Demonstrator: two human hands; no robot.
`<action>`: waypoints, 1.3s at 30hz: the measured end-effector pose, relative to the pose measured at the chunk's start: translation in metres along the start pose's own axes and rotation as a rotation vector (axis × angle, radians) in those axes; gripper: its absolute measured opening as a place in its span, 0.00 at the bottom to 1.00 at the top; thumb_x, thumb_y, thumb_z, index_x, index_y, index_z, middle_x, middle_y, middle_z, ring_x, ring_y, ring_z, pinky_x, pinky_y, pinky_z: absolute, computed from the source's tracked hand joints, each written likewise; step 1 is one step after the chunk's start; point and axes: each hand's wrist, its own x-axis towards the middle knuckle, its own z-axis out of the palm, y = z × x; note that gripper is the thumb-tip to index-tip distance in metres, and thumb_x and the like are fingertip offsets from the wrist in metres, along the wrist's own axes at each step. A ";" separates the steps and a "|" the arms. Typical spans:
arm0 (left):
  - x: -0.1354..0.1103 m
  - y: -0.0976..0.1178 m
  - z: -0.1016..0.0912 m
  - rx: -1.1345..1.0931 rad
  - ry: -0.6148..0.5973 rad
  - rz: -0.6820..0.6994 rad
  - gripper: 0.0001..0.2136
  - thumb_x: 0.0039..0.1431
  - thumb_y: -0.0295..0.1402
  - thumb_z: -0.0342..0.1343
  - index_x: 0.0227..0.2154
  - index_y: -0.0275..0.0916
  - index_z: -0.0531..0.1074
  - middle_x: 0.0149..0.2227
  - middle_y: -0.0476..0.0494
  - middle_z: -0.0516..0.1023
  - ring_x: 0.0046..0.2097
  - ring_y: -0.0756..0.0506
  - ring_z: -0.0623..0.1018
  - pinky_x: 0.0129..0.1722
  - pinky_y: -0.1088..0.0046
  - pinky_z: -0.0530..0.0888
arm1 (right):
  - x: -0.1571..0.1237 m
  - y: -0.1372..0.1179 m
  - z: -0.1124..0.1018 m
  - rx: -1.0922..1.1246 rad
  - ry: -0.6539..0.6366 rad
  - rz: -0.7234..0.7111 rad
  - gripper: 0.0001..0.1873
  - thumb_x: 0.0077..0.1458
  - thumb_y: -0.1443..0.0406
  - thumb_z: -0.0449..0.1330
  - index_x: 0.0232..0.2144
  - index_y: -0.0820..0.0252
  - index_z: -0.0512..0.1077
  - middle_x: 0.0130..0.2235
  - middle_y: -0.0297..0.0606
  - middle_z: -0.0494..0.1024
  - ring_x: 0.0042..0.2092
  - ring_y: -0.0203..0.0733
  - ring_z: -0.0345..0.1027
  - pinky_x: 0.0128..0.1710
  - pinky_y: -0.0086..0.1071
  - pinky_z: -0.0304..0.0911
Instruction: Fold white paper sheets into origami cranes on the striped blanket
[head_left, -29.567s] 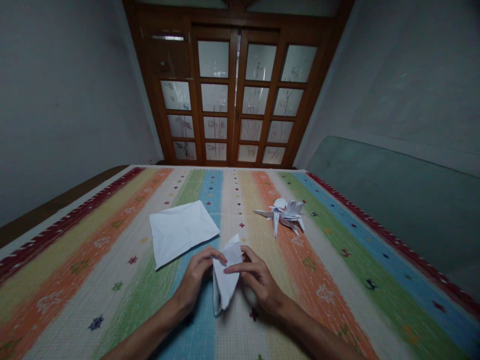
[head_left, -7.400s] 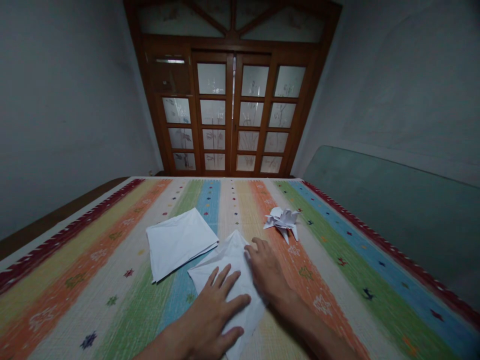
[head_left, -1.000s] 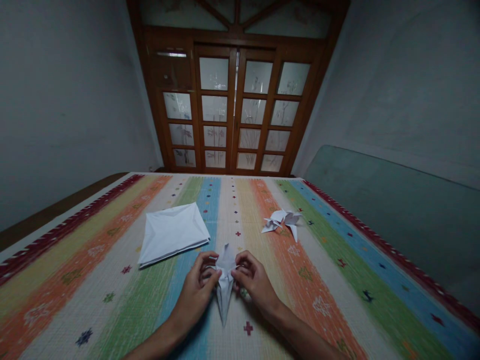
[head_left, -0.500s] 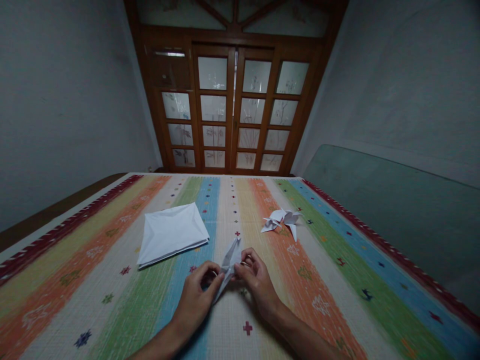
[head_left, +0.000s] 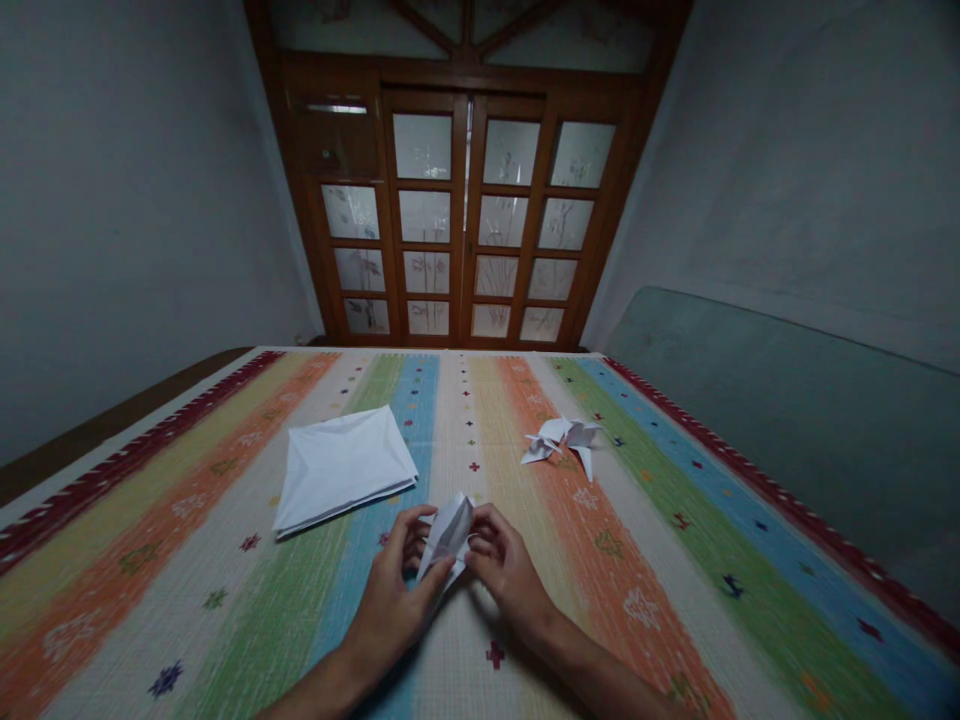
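Observation:
Between my two hands is a folded piece of white paper (head_left: 450, 530), its upper end pointed and its layers spread a little apart. My left hand (head_left: 401, 575) grips its left side, thumb on the near face and fingers curled behind. On the right edge, my right hand (head_left: 510, 570) pinches the paper between thumb and bent fingers. Beyond to the right lie white folded-paper figures (head_left: 562, 440) with pointed tips, close together; how many there are I cannot tell. Parts of the held paper are hidden behind my fingers.
Left of my hands lies a stack of white paper (head_left: 345, 465) with creased sheets. Everything rests on a striped, patterned tablecloth (head_left: 247, 600). A greenish panel (head_left: 787, 400) stands along the right side, and a wooden glazed door (head_left: 465, 220) closes off the far end.
The folded paper has gone from a narrow, slanted strip to a wider, more opened shape, its tip lower. Both hands have shifted their grip around it.

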 end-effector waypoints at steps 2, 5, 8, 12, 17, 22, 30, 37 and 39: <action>0.001 0.003 -0.002 -0.003 0.003 -0.016 0.19 0.56 0.40 0.62 0.49 0.41 0.70 0.41 0.42 0.80 0.44 0.41 0.80 0.42 0.67 0.76 | -0.001 0.001 0.001 -0.013 -0.003 -0.017 0.11 0.47 0.65 0.67 0.33 0.55 0.69 0.32 0.31 0.73 0.32 0.38 0.69 0.32 0.28 0.66; 0.003 0.007 -0.004 -0.042 -0.012 -0.034 0.20 0.56 0.41 0.61 0.50 0.40 0.70 0.42 0.41 0.80 0.45 0.40 0.80 0.45 0.66 0.76 | -0.003 0.000 0.003 -0.066 0.003 -0.022 0.09 0.49 0.64 0.66 0.34 0.56 0.70 0.33 0.32 0.73 0.32 0.38 0.69 0.31 0.28 0.65; 0.004 0.010 -0.007 -0.077 -0.056 -0.033 0.19 0.58 0.42 0.60 0.50 0.40 0.70 0.43 0.40 0.79 0.44 0.41 0.80 0.46 0.66 0.75 | -0.004 -0.003 0.004 -0.167 0.022 -0.093 0.06 0.52 0.65 0.64 0.34 0.57 0.71 0.33 0.33 0.73 0.35 0.39 0.70 0.35 0.29 0.65; 0.005 0.010 -0.009 -0.121 -0.051 -0.004 0.13 0.59 0.43 0.60 0.40 0.39 0.71 0.36 0.44 0.76 0.39 0.44 0.78 0.41 0.71 0.75 | -0.005 -0.005 0.001 -0.288 0.045 -0.164 0.03 0.55 0.66 0.62 0.34 0.57 0.71 0.32 0.33 0.73 0.34 0.40 0.68 0.36 0.30 0.64; 0.008 0.009 -0.010 -0.239 -0.115 -0.030 0.15 0.54 0.43 0.64 0.27 0.39 0.65 0.28 0.52 0.67 0.30 0.49 0.70 0.28 0.78 0.68 | -0.005 -0.008 -0.002 -0.299 -0.015 -0.118 0.07 0.53 0.62 0.64 0.32 0.57 0.69 0.36 0.36 0.73 0.34 0.39 0.67 0.29 0.27 0.60; 0.008 0.012 -0.010 -0.325 -0.175 -0.091 0.17 0.52 0.43 0.66 0.25 0.38 0.65 0.26 0.52 0.67 0.30 0.50 0.67 0.30 0.78 0.66 | -0.005 -0.006 -0.005 -0.139 -0.121 -0.031 0.16 0.51 0.56 0.67 0.32 0.56 0.64 0.36 0.36 0.72 0.33 0.37 0.66 0.25 0.24 0.56; 0.013 0.006 -0.012 -0.305 -0.172 -0.167 0.17 0.50 0.42 0.68 0.26 0.37 0.67 0.26 0.52 0.71 0.29 0.50 0.71 0.29 0.78 0.66 | 0.001 -0.004 -0.011 -0.161 -0.106 -0.039 0.19 0.49 0.63 0.67 0.42 0.55 0.65 0.33 0.30 0.70 0.31 0.35 0.64 0.28 0.25 0.57; 0.020 -0.006 -0.012 -0.339 -0.177 -0.264 0.24 0.45 0.35 0.69 0.44 0.40 0.65 0.27 0.54 0.74 0.26 0.51 0.73 0.27 0.79 0.67 | 0.008 -0.007 -0.015 -0.257 0.049 0.026 0.14 0.43 0.67 0.66 0.33 0.56 0.68 0.26 0.26 0.67 0.27 0.34 0.62 0.26 0.26 0.56; 0.018 -0.006 -0.011 -0.303 -0.129 -0.232 0.24 0.46 0.33 0.66 0.46 0.41 0.65 0.27 0.55 0.73 0.25 0.52 0.72 0.26 0.79 0.67 | 0.009 -0.007 -0.014 -0.265 0.074 0.042 0.13 0.41 0.66 0.66 0.31 0.57 0.68 0.26 0.26 0.67 0.26 0.34 0.60 0.25 0.26 0.55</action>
